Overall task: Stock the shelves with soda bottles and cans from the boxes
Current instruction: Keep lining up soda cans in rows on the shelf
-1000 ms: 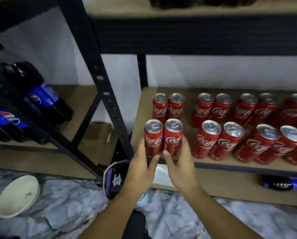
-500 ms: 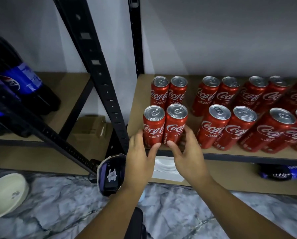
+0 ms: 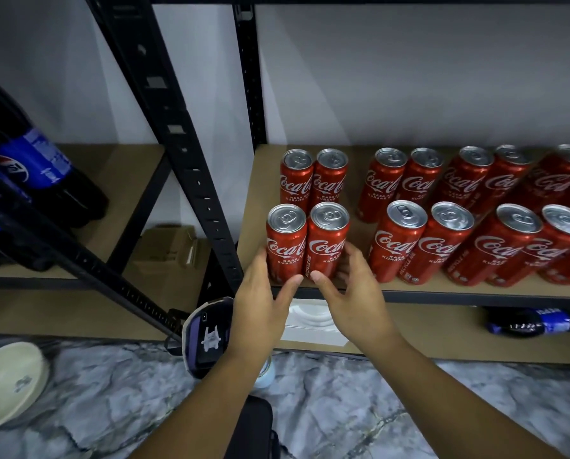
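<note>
- The front pair of cans (image 3: 325,250) is seen upright at the left end of the shelf board (image 3: 260,183), close to its front edge, with a second pair (image 3: 313,180) just behind.
- The left hand (image 3: 260,303) is laid against the outer flank of the left can, and the right hand (image 3: 353,299) against the outer flank of the right can. Both thumbs are pointed in at the base of the pair.
- Nothing is clenched. The fingers are kept fairly straight, so the pair is bracketed and pressed together, not grasped. How firm the contact is cannot be told.
- The tabs look unopened, so these are judged to be full cans: a fair weight each and rigid under sideways pressure.
- Thin painted metal is expected to be smooth and a little slippery. Any condensation cannot be made out.
- Tall, slim bodies on a small base are judged easy to tip, and the further cans (image 3: 442,240) to the right are near enough to be knocked.
- A hold is best taken around the mid-body, on the label band. For a nudge, low pressure near the base is advised.
- The rim and tab are better left alone.
- Dark cola bottles (image 3: 38,167) are seen on the neighbouring shelf to the left.
</note>
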`<control>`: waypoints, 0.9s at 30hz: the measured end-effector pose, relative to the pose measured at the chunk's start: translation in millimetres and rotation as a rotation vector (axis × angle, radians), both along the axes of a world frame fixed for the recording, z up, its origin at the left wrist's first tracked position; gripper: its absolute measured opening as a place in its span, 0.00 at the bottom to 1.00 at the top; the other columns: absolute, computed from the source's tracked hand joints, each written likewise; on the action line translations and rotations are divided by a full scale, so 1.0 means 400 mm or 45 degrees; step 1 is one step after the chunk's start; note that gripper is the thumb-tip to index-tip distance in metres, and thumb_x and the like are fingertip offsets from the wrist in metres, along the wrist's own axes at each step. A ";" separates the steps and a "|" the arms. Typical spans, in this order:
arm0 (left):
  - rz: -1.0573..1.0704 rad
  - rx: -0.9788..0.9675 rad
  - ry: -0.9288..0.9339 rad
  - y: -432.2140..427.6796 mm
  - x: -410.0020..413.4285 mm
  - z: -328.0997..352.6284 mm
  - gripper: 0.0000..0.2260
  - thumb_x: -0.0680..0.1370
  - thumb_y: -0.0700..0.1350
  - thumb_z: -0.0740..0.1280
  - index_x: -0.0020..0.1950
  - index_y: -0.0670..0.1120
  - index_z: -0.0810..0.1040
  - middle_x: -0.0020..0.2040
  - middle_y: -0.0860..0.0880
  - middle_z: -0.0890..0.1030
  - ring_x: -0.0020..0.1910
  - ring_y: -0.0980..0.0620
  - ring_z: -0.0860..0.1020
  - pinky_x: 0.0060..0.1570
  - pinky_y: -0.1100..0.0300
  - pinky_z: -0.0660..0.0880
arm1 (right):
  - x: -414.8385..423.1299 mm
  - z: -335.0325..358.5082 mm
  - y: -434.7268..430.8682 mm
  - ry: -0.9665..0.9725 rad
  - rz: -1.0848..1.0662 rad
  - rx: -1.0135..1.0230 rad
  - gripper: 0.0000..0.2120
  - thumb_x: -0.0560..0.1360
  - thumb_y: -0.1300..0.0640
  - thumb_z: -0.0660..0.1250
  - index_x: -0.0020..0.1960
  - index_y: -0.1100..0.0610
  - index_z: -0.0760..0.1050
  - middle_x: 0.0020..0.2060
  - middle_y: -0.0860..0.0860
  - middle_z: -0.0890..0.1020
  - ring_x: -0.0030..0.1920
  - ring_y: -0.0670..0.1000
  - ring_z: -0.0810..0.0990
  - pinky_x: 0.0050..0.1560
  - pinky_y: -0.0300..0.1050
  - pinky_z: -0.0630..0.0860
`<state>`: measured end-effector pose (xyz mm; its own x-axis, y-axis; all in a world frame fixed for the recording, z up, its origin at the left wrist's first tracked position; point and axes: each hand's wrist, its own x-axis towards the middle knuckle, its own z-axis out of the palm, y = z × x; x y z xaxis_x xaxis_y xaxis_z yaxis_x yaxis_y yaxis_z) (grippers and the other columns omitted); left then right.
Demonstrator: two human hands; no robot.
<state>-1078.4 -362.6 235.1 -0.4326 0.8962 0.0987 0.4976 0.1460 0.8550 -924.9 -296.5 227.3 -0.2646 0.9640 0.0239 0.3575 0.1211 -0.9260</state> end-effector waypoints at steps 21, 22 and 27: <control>-0.197 -0.158 0.308 0.242 -0.034 0.383 0.20 0.81 0.47 0.67 0.74 0.53 0.70 0.66 0.55 0.76 0.61 0.55 0.75 0.51 0.63 0.68 | -0.003 0.431 0.187 -0.563 0.215 0.202 0.15 0.82 0.52 0.65 0.65 0.57 0.77 0.57 0.55 0.83 0.57 0.54 0.81 0.58 0.50 0.77; -0.200 -0.220 0.337 0.266 -0.037 0.385 0.21 0.80 0.47 0.68 0.73 0.51 0.70 0.66 0.52 0.77 0.59 0.53 0.75 0.50 0.60 0.69 | -0.014 0.428 0.214 -0.613 0.219 0.169 0.14 0.81 0.52 0.65 0.62 0.58 0.78 0.55 0.56 0.84 0.55 0.55 0.81 0.56 0.52 0.78; -0.229 -0.363 0.425 0.339 -0.047 0.383 0.13 0.79 0.47 0.72 0.59 0.52 0.71 0.55 0.49 0.77 0.57 0.49 0.77 0.48 0.59 0.67 | -0.064 0.393 0.315 -0.680 0.211 0.073 0.18 0.80 0.55 0.67 0.69 0.57 0.75 0.63 0.56 0.81 0.61 0.57 0.79 0.54 0.49 0.76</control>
